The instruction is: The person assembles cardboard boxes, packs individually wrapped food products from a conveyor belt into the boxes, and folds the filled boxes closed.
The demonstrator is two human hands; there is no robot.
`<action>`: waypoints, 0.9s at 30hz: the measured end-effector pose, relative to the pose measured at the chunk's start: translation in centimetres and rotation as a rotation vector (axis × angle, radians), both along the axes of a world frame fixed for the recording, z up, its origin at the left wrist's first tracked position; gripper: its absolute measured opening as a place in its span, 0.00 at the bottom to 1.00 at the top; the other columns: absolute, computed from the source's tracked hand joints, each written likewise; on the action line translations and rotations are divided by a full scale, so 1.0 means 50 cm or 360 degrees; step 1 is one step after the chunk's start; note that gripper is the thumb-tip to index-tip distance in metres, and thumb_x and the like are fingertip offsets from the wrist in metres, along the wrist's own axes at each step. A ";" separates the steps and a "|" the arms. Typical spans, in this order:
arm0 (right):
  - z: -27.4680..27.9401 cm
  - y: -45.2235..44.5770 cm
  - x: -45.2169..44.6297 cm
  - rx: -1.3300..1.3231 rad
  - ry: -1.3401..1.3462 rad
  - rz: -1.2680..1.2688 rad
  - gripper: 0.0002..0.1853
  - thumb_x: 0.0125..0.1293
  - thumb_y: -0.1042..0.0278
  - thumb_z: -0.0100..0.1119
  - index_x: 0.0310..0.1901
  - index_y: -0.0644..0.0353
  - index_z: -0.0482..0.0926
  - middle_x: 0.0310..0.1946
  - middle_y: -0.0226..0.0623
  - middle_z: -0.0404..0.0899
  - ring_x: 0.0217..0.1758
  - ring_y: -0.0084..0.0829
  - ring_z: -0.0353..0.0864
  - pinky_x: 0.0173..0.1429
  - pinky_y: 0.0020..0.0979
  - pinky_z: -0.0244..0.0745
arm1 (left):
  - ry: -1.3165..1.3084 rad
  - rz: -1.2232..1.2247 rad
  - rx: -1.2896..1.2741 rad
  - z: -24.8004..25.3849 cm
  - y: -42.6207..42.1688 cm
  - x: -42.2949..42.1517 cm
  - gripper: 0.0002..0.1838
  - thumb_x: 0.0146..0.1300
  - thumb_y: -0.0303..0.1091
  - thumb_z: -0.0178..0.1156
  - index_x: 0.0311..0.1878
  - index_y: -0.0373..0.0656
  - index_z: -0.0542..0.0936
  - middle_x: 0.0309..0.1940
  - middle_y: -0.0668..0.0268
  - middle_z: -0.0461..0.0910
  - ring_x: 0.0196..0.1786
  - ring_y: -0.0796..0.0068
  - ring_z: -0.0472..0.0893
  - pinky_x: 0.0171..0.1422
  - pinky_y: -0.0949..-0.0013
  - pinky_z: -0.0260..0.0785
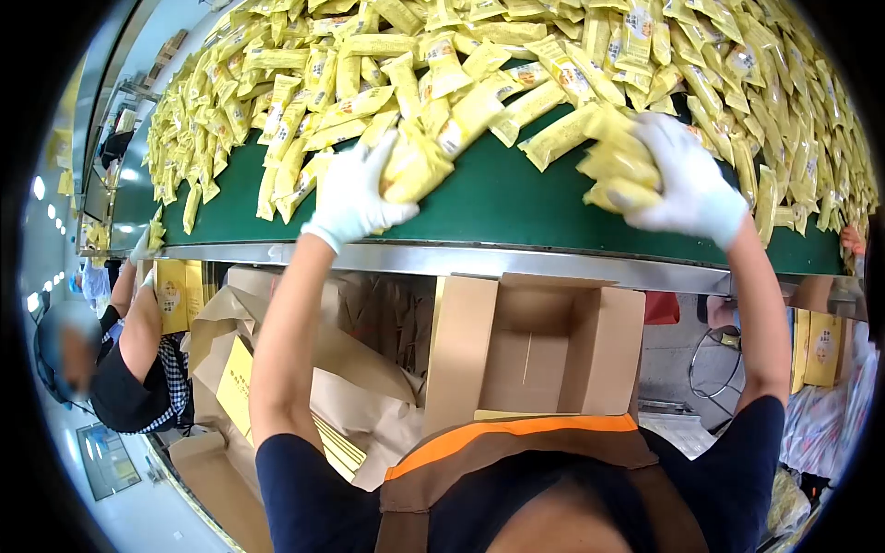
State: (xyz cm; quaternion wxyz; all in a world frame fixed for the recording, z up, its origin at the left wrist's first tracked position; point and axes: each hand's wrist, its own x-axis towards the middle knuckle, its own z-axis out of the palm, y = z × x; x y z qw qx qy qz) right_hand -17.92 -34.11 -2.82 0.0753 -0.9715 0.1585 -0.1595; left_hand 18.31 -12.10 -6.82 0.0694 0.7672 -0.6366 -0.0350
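My left hand (358,194), in a white glove, is closed around yellow snack packets (415,166) at the near side of the heap. My right hand (687,180), gloved too, grips a stacked handful of yellow packets (619,166) above the green belt (516,207). How many packets each hand holds I cannot tell. Beyond both hands spreads a large heap of the same wrapped packets (442,69). Below the belt's metal edge, in front of my body, an open cardboard box (530,369) stands with its flaps folded out and its bottom showing.
Brown packing paper (341,309) and a yellow printed carton sheet (235,382) lie left of the box. At far left a co-worker (138,369) handles packets beside a yellow box (172,295). Another person's hand (852,241) shows at far right. A metal rail (479,258) edges the belt.
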 end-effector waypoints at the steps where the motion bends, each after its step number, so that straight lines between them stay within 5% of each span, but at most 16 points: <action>1: 0.015 0.031 -0.019 -0.0017 -0.0012 -0.0014 0.41 0.40 0.51 0.75 0.55 0.62 0.71 0.52 0.50 0.72 0.57 0.51 0.72 0.62 0.42 0.69 | -0.0084 0.0012 -0.0054 -0.013 0.015 -0.011 0.57 0.37 0.60 0.72 0.73 0.45 0.64 0.49 0.50 0.73 0.53 0.48 0.73 0.61 0.55 0.66; 6: -0.062 0.082 -0.109 0.0089 0.0273 -0.0078 0.43 0.36 0.52 0.77 0.56 0.61 0.70 0.56 0.50 0.71 0.59 0.53 0.72 0.62 0.45 0.69 | -0.0188 0.0063 -0.0159 -0.020 0.042 -0.067 0.56 0.36 0.50 0.75 0.73 0.44 0.65 0.48 0.53 0.71 0.52 0.50 0.71 0.63 0.55 0.66; 10: -0.073 0.077 -0.118 0.0081 0.0281 -0.0050 0.44 0.34 0.52 0.77 0.56 0.61 0.70 0.57 0.50 0.72 0.58 0.51 0.74 0.61 0.45 0.69 | -0.0155 0.0163 -0.0085 -0.017 0.023 -0.054 0.58 0.37 0.52 0.76 0.75 0.46 0.62 0.69 0.45 0.62 0.67 0.43 0.67 0.72 0.56 0.63; 11: -0.059 0.080 -0.117 0.0053 0.0305 -0.0054 0.44 0.35 0.52 0.77 0.56 0.61 0.70 0.57 0.51 0.72 0.58 0.51 0.74 0.61 0.44 0.69 | -0.0032 0.0259 0.0124 -0.011 0.016 -0.045 0.60 0.38 0.56 0.76 0.77 0.52 0.59 0.76 0.43 0.50 0.73 0.43 0.63 0.74 0.56 0.61; 14: -0.017 0.080 -0.114 0.0098 0.0198 -0.0309 0.43 0.38 0.52 0.76 0.57 0.61 0.69 0.57 0.51 0.73 0.58 0.52 0.75 0.63 0.44 0.69 | 0.0073 0.0254 0.0466 0.022 -0.003 -0.031 0.64 0.36 0.66 0.71 0.79 0.57 0.54 0.71 0.42 0.61 0.69 0.41 0.68 0.72 0.55 0.62; 16: -0.039 0.065 -0.137 0.0324 0.0129 -0.0550 0.45 0.43 0.48 0.74 0.61 0.60 0.67 0.52 0.48 0.74 0.54 0.50 0.75 0.59 0.46 0.71 | -0.0077 0.0226 0.0551 0.025 -0.015 -0.032 0.67 0.36 0.64 0.72 0.80 0.58 0.48 0.66 0.42 0.67 0.66 0.42 0.71 0.70 0.55 0.63; 20: -0.085 0.072 -0.155 0.0072 0.0348 -0.0526 0.52 0.45 0.47 0.70 0.72 0.55 0.59 0.55 0.51 0.72 0.56 0.52 0.74 0.63 0.44 0.70 | -0.0107 0.0336 0.0429 -0.002 -0.007 -0.052 0.65 0.37 0.57 0.73 0.80 0.58 0.48 0.64 0.43 0.66 0.65 0.43 0.70 0.69 0.54 0.65; 22: -0.024 0.082 -0.143 0.0403 0.0431 -0.0668 0.54 0.45 0.47 0.72 0.73 0.55 0.57 0.56 0.52 0.71 0.58 0.52 0.73 0.64 0.44 0.70 | 0.0077 0.0391 0.0149 -0.019 0.021 -0.041 0.65 0.38 0.52 0.75 0.80 0.56 0.48 0.63 0.41 0.66 0.65 0.44 0.70 0.67 0.53 0.67; 24: -0.001 0.080 -0.169 0.0729 -0.0280 -0.0494 0.56 0.44 0.49 0.75 0.74 0.58 0.55 0.52 0.53 0.75 0.57 0.48 0.76 0.64 0.40 0.71 | 0.0601 0.0458 -0.0353 -0.050 0.067 0.005 0.62 0.43 0.46 0.75 0.80 0.52 0.48 0.59 0.46 0.70 0.61 0.51 0.74 0.64 0.55 0.70; 25: 0.068 0.120 -0.163 0.1282 -0.0245 -0.0334 0.54 0.44 0.49 0.75 0.73 0.59 0.58 0.50 0.51 0.77 0.55 0.47 0.77 0.63 0.39 0.71 | 0.1607 0.0556 -0.0339 0.030 0.090 -0.047 0.57 0.48 0.40 0.74 0.78 0.45 0.50 0.57 0.52 0.74 0.57 0.60 0.78 0.61 0.59 0.73; 27: 0.128 0.213 -0.119 0.1424 0.0050 0.0178 0.48 0.46 0.51 0.73 0.69 0.60 0.65 0.47 0.46 0.79 0.53 0.45 0.79 0.61 0.40 0.71 | 0.2277 0.0568 -0.0301 0.116 0.143 -0.091 0.49 0.51 0.33 0.72 0.75 0.38 0.57 0.58 0.59 0.76 0.54 0.68 0.79 0.60 0.62 0.73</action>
